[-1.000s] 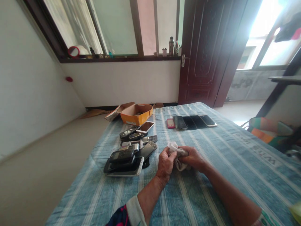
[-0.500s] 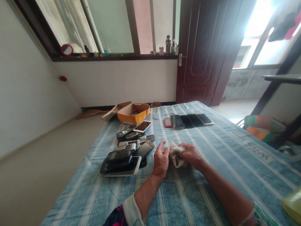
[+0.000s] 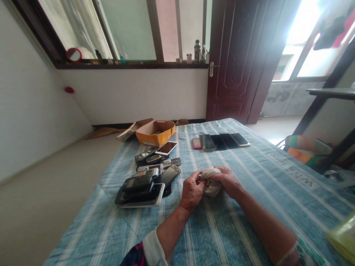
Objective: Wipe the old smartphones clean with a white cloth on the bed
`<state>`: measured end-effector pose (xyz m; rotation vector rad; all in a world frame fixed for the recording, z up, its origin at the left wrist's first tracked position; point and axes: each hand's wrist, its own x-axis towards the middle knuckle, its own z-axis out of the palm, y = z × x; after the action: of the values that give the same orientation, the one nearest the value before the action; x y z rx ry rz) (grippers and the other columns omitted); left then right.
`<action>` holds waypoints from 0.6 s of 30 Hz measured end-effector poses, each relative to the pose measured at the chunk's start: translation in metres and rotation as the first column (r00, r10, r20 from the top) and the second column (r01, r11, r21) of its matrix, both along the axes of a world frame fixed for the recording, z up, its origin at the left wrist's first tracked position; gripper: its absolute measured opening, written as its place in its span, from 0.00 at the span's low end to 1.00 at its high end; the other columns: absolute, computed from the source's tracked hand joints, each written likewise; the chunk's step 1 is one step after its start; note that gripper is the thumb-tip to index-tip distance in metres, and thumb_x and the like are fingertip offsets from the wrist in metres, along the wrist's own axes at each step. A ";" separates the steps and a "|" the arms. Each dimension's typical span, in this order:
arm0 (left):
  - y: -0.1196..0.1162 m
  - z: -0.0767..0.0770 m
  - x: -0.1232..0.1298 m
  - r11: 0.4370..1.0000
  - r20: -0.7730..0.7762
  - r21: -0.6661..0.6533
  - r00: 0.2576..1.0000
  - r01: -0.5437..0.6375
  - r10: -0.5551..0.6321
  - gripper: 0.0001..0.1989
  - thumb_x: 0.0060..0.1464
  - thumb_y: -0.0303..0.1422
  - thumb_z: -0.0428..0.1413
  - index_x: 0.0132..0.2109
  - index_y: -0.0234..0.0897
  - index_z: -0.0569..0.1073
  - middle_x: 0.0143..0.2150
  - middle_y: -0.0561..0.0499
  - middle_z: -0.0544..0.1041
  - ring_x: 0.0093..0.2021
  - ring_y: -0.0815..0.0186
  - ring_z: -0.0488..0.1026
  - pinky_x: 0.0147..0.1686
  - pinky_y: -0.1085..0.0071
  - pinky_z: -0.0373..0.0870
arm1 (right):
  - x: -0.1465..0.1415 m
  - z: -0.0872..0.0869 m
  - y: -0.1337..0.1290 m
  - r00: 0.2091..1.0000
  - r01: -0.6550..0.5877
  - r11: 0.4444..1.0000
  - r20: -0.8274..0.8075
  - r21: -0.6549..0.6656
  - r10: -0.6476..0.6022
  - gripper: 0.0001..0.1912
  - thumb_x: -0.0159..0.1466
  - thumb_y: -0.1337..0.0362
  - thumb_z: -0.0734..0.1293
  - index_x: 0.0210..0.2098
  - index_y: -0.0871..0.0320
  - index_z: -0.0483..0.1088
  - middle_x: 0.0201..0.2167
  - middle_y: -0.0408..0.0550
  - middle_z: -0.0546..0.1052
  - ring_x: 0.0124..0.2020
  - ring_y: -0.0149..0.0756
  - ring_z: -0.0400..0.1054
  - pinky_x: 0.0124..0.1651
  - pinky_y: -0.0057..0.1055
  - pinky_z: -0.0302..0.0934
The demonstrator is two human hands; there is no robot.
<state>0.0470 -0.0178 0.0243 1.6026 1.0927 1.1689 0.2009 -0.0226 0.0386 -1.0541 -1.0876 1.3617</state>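
A crumpled off-white cloth [image 3: 212, 186] is bunched between my two hands at the middle of the bed. My right hand [image 3: 230, 183] grips it from the right, fingers curled over its top. From the left, my left hand [image 3: 192, 190] pinches its edge, thumb pressed against the fabric. Whether anything is wrapped inside is hidden. Left of my hands lies a pile of old mobile phones [image 3: 138, 183], some stacked, with a white-framed phone [image 3: 166, 148] at its far end. Farther off to the right, several dark phones [image 3: 221, 142] lie in a row beside a small pink-edged item [image 3: 196, 143].
An open orange cardboard box [image 3: 155, 138] stands behind the pile, its lid [image 3: 134, 129] leaning on the left. The blue striped sheet [image 3: 249, 207] covers the bed. A yellowish bag [image 3: 342, 238] lies at the right edge. A brown door [image 3: 235, 74] stands beyond.
My left hand has closed in on the cloth, its fingers now curled at the fabric where they were spread before. The cloth is bunched more tightly. The view has shifted slightly.
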 end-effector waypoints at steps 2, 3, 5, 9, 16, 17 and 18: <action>0.000 0.003 -0.001 0.999 -0.047 0.014 0.998 -0.048 0.049 0.11 0.47 0.30 0.58 0.41 0.37 0.77 0.28 0.52 0.79 0.29 0.63 0.76 0.30 0.73 0.70 | 0.003 0.000 0.000 0.995 -0.074 0.997 -0.062 -0.009 0.074 0.08 0.46 0.66 0.69 0.27 0.61 0.75 0.23 0.43 0.75 0.25 0.33 0.66 0.31 0.28 0.58; -0.001 0.004 -0.002 0.997 -0.060 0.019 0.996 -0.071 0.072 0.10 0.47 0.30 0.58 0.39 0.37 0.78 0.27 0.53 0.79 0.28 0.64 0.75 0.29 0.73 0.69 | 0.004 0.000 0.000 0.989 -0.113 0.993 -0.098 -0.021 0.111 0.09 0.47 0.65 0.70 0.28 0.61 0.75 0.24 0.44 0.76 0.26 0.33 0.67 0.32 0.29 0.59; -0.001 0.006 -0.002 0.995 -0.065 0.023 0.993 -0.097 0.099 0.08 0.47 0.30 0.58 0.37 0.38 0.78 0.25 0.53 0.78 0.26 0.64 0.74 0.29 0.73 0.68 | 0.006 -0.002 0.001 0.967 -0.181 0.983 -0.188 -0.042 0.170 0.11 0.47 0.64 0.71 0.31 0.62 0.76 0.26 0.46 0.77 0.27 0.34 0.68 0.34 0.30 0.60; 0.002 0.004 -0.003 0.991 -0.028 -0.004 0.991 -0.131 0.131 0.07 0.45 0.30 0.59 0.35 0.37 0.78 0.24 0.52 0.78 0.26 0.64 0.74 0.29 0.72 0.68 | 0.007 -0.005 0.002 0.938 -0.199 0.979 -0.298 -0.036 0.179 0.14 0.50 0.60 0.72 0.33 0.63 0.76 0.27 0.47 0.76 0.27 0.33 0.67 0.33 0.29 0.60; 0.007 -0.002 -0.002 0.978 0.143 -0.134 0.974 -0.160 0.178 0.08 0.45 0.32 0.60 0.35 0.35 0.77 0.27 0.50 0.79 0.24 0.65 0.75 0.22 0.74 0.68 | 0.006 -0.008 0.006 0.896 -0.146 0.989 -0.421 0.024 0.143 0.12 0.55 0.58 0.71 0.33 0.61 0.75 0.27 0.45 0.75 0.28 0.32 0.66 0.33 0.28 0.59; 0.006 -0.002 -0.002 0.976 0.166 -0.153 0.970 -0.153 0.178 0.07 0.45 0.33 0.59 0.34 0.35 0.77 0.27 0.51 0.79 0.22 0.66 0.74 0.21 0.75 0.67 | 0.006 -0.008 0.006 0.895 -0.153 0.988 -0.419 0.033 0.153 0.12 0.56 0.58 0.70 0.32 0.61 0.75 0.27 0.46 0.75 0.29 0.32 0.67 0.34 0.28 0.59; 0.006 -0.001 -0.002 0.974 0.187 -0.171 0.966 -0.147 0.179 0.07 0.45 0.32 0.59 0.33 0.35 0.77 0.26 0.51 0.79 0.21 0.67 0.73 0.19 0.76 0.66 | 0.006 -0.009 0.006 0.895 -0.166 0.985 -0.414 0.040 0.168 0.12 0.56 0.57 0.70 0.32 0.61 0.75 0.27 0.46 0.75 0.30 0.33 0.67 0.35 0.29 0.59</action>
<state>0.0452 -0.0119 0.0234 1.2635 1.1689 1.2894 0.2064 -0.0167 0.0299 -0.6312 -0.8712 1.6310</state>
